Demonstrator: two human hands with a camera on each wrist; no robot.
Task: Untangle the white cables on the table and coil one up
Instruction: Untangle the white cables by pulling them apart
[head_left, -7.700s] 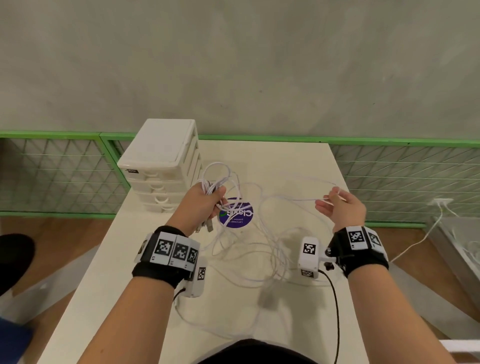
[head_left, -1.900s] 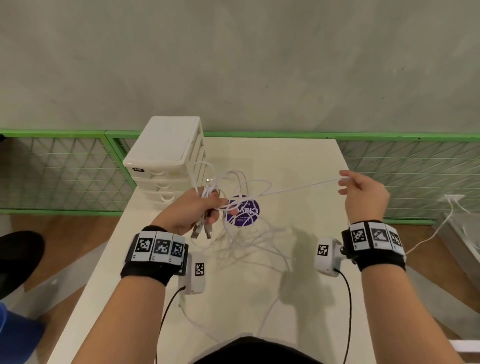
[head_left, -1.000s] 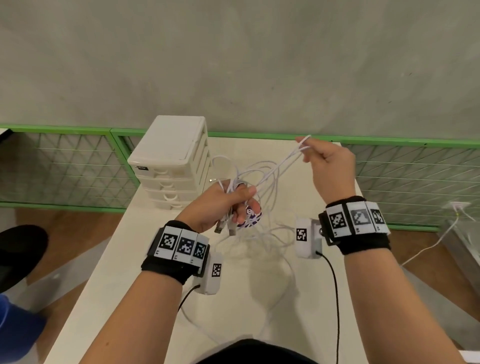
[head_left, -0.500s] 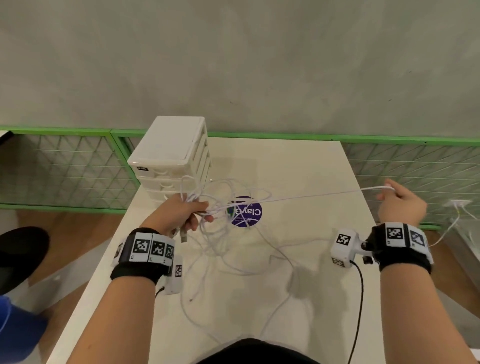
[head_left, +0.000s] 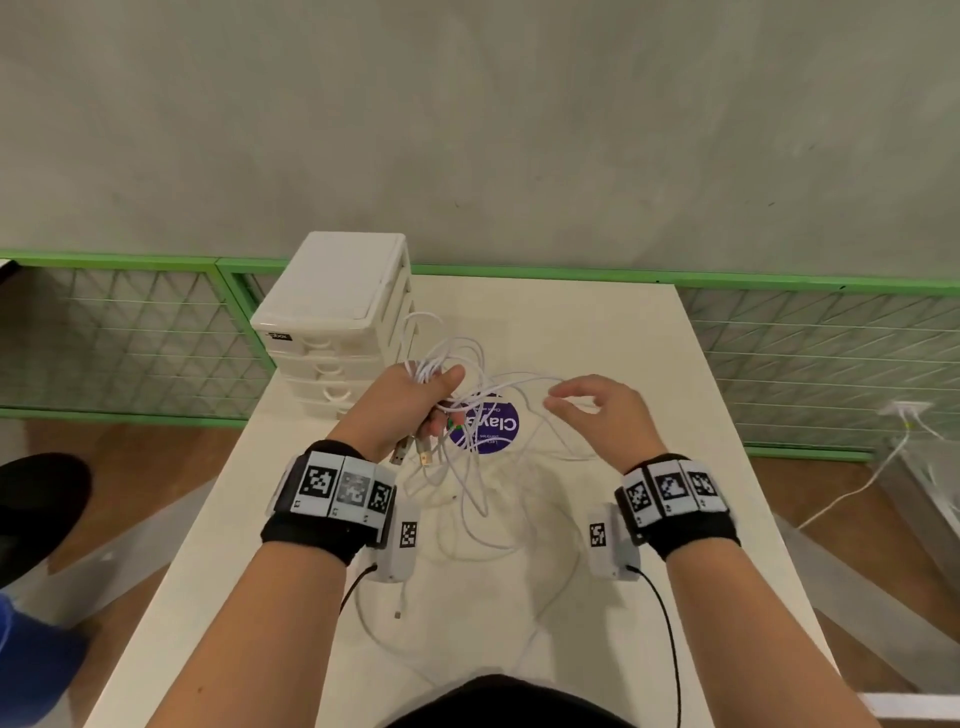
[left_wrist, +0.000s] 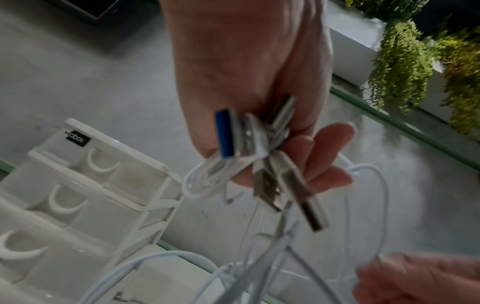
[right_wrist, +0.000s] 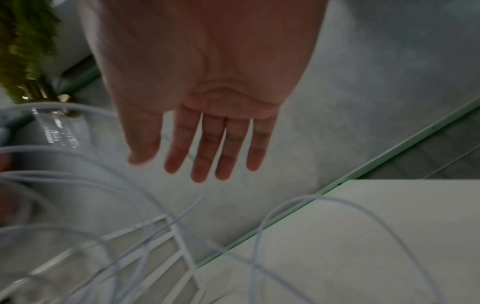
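Several thin white cables (head_left: 470, 493) lie tangled on the cream table (head_left: 649, 597). My left hand (head_left: 415, 400) grips a bunch of their strands above the table, and the USB plugs (head_left: 413, 454) hang below its fist. In the left wrist view the plugs (left_wrist: 272, 185) stick out between the curled fingers (left_wrist: 327, 176). My right hand (head_left: 592, 410) hovers to the right of the bunch, fingers relaxed, beside a cable loop (head_left: 524, 382). Its palm (right_wrist: 207, 92) is bare, with straight fingers over loose cables (right_wrist: 155, 236). One free cable end (head_left: 397, 614) lies near my left wrist.
A white drawer unit (head_left: 332, 322) stands at the table's back left, close to my left hand. A purple round sticker (head_left: 491, 428) lies under the cables. A green mesh fence (head_left: 805, 353) runs behind the table, below a grey wall.
My right hand has let go of the strand it was pulling taut to the right and has come back toward the middle, open. The left hand still grips the bunch, a little further right.
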